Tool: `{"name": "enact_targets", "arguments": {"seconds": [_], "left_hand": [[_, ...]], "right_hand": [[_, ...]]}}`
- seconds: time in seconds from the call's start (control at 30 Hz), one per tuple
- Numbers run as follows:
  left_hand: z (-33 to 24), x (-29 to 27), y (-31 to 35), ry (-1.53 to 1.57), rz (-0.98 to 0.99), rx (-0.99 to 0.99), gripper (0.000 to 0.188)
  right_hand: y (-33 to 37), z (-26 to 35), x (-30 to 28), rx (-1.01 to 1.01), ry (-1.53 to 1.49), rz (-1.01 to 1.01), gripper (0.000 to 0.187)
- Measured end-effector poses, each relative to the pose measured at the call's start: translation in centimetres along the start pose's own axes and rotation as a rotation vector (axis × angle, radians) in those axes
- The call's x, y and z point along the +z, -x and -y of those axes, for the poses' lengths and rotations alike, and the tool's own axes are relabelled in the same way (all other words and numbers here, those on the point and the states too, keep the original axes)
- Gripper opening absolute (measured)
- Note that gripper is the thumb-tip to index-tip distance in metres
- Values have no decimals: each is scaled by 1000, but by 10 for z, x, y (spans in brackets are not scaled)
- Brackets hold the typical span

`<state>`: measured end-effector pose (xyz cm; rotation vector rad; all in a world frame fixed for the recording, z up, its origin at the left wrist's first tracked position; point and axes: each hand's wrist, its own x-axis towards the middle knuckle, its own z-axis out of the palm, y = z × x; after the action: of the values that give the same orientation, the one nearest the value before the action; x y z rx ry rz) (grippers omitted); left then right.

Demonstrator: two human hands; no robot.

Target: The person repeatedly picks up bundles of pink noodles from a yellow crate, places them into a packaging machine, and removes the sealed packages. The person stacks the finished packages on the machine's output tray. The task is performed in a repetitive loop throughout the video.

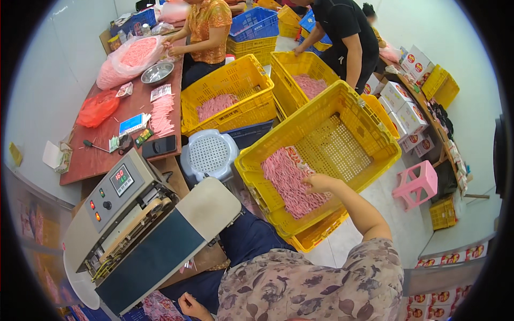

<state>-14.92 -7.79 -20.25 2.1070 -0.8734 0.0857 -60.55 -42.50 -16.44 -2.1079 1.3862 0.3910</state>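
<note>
My right arm reaches into a large yellow crate (342,115), where a heap of thin pink strips (292,184) lies at the near left. My right hand (320,183) touches the heap at its right side, fingers drawn together; its fingertips and anything in them are hard to make out. Low in the view, my left hand (193,306) is held with curled fingers beside a pile of pink packets (163,306). Whatever it holds, if anything, does not show. Between my left hand and the table stands a band sealing machine (123,198) with a dark belt (152,262).
A red-brown table (80,160) at the left carries a bag of pink strips (134,56), a metal bowl (157,73) and a phone (159,146). Other yellow crates (230,115), a grey-white stool (210,152) and a pink stool (416,184) stand around. Two people (342,37) work beyond.
</note>
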Motion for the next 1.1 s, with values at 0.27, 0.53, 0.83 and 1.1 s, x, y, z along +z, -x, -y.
{"name": "enact_targets", "arguments": {"seconds": [0.27,0.53,0.83,1.1], "left_hand": [[-8,5,-16,49,48,33,14],[-56,19,-44,155,303,378,6],[-88,31,-59,36,501,517,7],[-78,52,-60,21,552,480,3]], "right_hand": [[10,9,-25,70,-56,32,57],[-6,-65,-52,528,-224,56,70],[-82,-139,60,604,-175,-36,88],[-110,-113,123,850,-297,-359,97]]}}
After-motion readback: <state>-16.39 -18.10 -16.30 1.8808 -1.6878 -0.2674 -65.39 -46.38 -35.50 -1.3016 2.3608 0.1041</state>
